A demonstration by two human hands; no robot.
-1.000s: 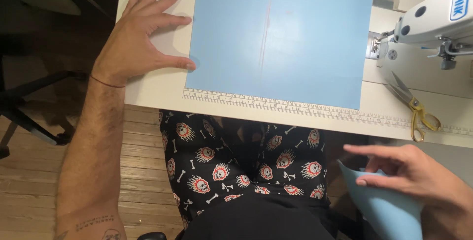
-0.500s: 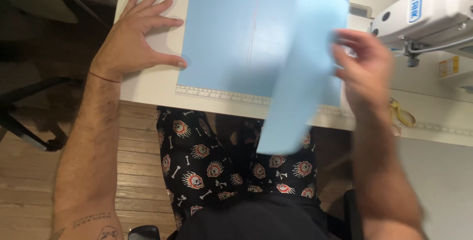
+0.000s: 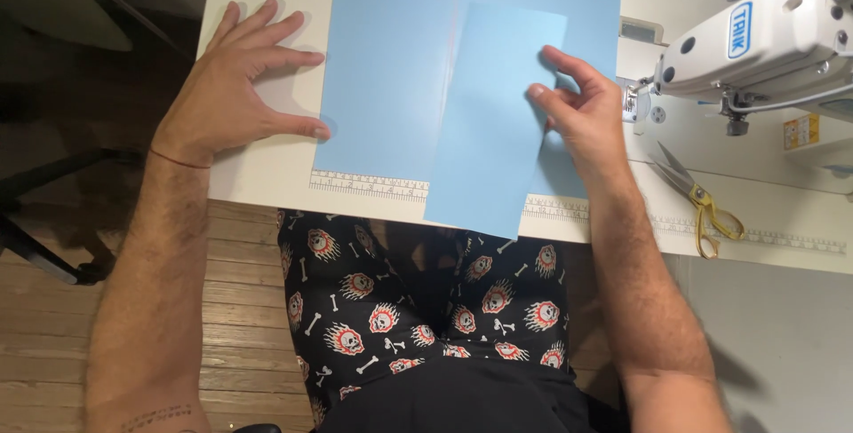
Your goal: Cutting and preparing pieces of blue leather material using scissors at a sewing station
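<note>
While the left hand (image 3: 233, 95) is lying flat, fingers spread beside the large blue sheet (image 3: 400, 69), the right hand (image 3: 582, 113) is pinching the narrow blue strip (image 3: 489, 131).

— What's this person wearing?
— Both forearms are bare and hairy, no sleeves. A thin red string bracelet (image 3: 180, 159) circles the left wrist, at about nine o'clock in the view.
— And lower down?
— Black shorts (image 3: 418, 309) printed with flaming skulls and small white bones, near six o'clock. A line of small tattooed lettering (image 3: 155, 417) marks the left forearm, around seven o'clock.
</note>
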